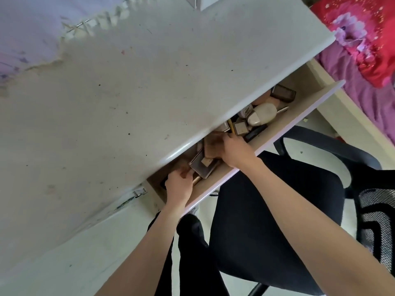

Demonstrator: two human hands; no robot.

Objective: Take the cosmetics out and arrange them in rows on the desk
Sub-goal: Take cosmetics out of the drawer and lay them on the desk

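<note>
Drawer (252,159) half-hidden under desk (149,82) front edge. Left hand (178,186), right hand (232,149) inside among cosmetics (259,115); fingers obscured, grasp indeterminable.

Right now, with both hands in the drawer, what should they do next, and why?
Probably lift out what the hands hold and set it on the white desk top. Both the left hand and right hand are inside the open drawer, fingers curled on small boxes; no cosmetics stand on the desk yet.

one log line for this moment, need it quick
stage: picking | left hand: in open wooden drawer | right hand: in drawer | white desk top: no cosmetics
</note>
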